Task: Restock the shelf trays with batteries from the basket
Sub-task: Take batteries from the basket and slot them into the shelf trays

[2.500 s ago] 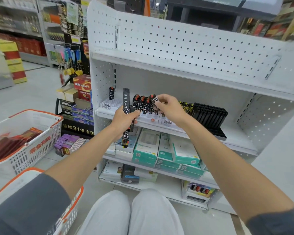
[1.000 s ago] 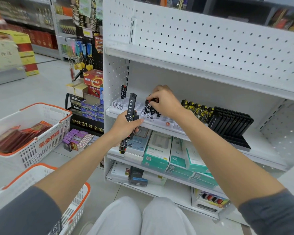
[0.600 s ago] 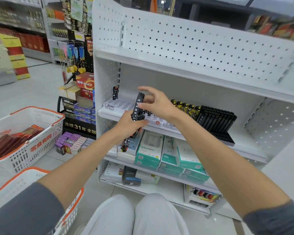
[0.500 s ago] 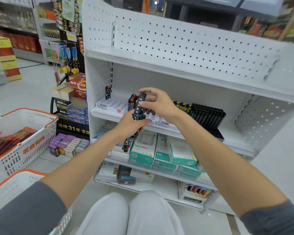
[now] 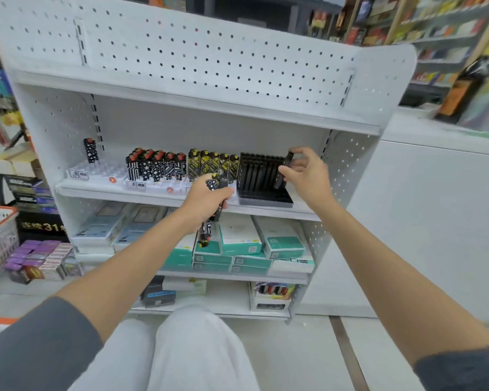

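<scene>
While the right hand pinches a black battery at the right end of the black tray, the left hand grips spare batteries. Looks like slotting time; next it needs lining up straight.

We see white-patterned black batteries with red caps, yellow-patterned batteries, plain black batteries and teal boxes.
</scene>
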`<state>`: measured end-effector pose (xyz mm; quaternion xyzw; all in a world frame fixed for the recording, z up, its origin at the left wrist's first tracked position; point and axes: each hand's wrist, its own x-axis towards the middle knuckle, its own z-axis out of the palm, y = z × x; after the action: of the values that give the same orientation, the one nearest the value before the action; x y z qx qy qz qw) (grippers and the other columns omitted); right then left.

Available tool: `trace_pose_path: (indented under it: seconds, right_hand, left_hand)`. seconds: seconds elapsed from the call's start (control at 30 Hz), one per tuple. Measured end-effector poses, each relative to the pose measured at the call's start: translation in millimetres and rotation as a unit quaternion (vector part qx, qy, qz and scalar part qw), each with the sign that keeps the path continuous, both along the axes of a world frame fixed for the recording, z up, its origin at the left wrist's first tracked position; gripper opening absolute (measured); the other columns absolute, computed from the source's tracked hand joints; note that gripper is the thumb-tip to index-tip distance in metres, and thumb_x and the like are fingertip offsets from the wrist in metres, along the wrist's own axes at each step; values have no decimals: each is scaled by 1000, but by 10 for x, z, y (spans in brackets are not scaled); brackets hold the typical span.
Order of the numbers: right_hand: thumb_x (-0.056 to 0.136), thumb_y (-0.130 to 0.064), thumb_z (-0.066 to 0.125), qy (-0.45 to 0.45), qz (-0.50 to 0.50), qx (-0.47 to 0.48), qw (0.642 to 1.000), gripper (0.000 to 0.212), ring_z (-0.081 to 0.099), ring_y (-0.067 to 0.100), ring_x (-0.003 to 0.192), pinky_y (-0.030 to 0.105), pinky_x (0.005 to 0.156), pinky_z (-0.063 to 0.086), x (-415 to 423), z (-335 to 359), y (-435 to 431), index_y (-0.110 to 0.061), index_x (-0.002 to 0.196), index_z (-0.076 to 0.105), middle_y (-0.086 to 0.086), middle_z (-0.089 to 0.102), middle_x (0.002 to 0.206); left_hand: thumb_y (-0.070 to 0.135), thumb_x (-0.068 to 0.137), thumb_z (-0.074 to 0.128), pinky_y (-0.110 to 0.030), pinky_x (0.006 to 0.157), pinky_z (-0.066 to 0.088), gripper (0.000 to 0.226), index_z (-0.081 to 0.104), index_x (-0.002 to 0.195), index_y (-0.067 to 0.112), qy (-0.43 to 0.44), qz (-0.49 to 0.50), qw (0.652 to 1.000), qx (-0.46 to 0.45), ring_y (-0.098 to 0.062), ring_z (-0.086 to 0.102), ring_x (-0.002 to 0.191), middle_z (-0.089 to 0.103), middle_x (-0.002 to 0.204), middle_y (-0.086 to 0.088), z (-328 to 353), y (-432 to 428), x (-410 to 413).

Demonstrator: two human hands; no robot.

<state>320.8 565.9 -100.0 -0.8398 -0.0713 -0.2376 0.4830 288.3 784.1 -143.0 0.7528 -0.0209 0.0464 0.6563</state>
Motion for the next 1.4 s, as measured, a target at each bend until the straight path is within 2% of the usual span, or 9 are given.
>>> trace_pose_path:
  seconds: [0.13, 0.27, 0.33, 0.53, 0.87, 1.0, 1.13, 1.23, 1.4]
  right_hand:
    - [85, -12, 71, -14, -3, -6, 1000, 40, 68, 14, 76, 31, 85, 56, 127, -113, 10, -15, 123, 59, -13, 59, 88]
    - [85, -16, 72, -45, 5, -90, 995, 37, 61, 4, 74, 4, 73, 46, 237, -167, 98, -13, 121, 61, -2, 64, 93]
    - [86, -17, 71, -51, 6, -125, 991, 37, 61, 8, 77, 13, 75, 49, 286, -190, 125, -12, 120, 60, 5, 65, 98]
    - [85, -16, 71, -60, 20, -155, 986, 40, 64, 15, 81, 31, 81, 57, 370, -296, 157, -13, 123, 58, 5, 62, 101]
    - [86, -14, 70, -20, 34, -230, 972, 41, 62, 18, 80, 35, 82, 54, 407, -209, 168, -14, 125, 57, 3, 63, 88]
    - [87, -16, 68, -3, 37, -242, 970, 43, 62, 17, 77, 37, 82, 55, 384, -209, 144, -17, 128, 55, 1, 65, 89]
    - [87, -22, 64, -54, -13, -284, 957, 51, 58, 14, 71, 30, 64, 52, 294, -162, 138, -27, 136, 47, -5, 63, 89]
    - [87, -18, 60, -85, -11, -246, 966, 45, 55, 11, 67, 28, 64, 48, 194, -96, 229, -25, 131, 51, -8, 61, 83]
    - [85, -9, 63, 7, 164, -143, 976, 20, 60, 4, 68, 21, 73, 50, 10, -75, 757, -22, 99, 70, -6, 70, 78]
  left_hand:
    - [21, 90, 65, -29, 66, 46, 51, 48, 135, 4, 15, 28, 999, 3, -4, 57, 53, 63, 65, 2, -12, -137, 117]
    - [19, 89, 67, -32, 73, 48, 38, 55, 123, 6, 14, 22, 999, -22, -9, 57, 55, 64, 65, 3, 5, -140, 211]
    - [17, 90, 67, -32, 74, 47, 21, 58, 108, 11, 11, 24, 1000, -17, -11, 56, 55, 63, 63, 3, 14, -129, 228]
    - [23, 90, 68, -32, 70, 44, 59, 42, 140, 7, 31, 27, 999, -23, -2, 58, 50, 64, 54, 8, -18, -128, 254]
    - [16, 90, 67, -28, 65, 46, 15, 58, 102, 12, -3, 15, 999, -44, -7, 55, 52, 61, 58, 5, 12, -118, 201]
    - [16, 89, 68, -33, 75, 48, 9, 59, 90, 15, -6, 23, 998, -53, -13, 58, 60, 63, 63, 3, 18, -95, 183]
    - [23, 88, 70, -43, 92, 50, 43, 55, 124, 3, -3, 32, 997, -68, -9, 62, 58, 64, 60, 4, 45, 33, 171]
    - [19, 90, 68, -36, 73, 49, 13, 59, 96, 11, -20, 74, 986, -149, -12, 57, 56, 60, 62, 1, 163, 226, 130]
    - [13, 91, 67, -28, 57, 51, 13, 55, 85, 12, -30, 182, 922, -341, -12, 56, 56, 58, 64, -1, 337, 582, 104]
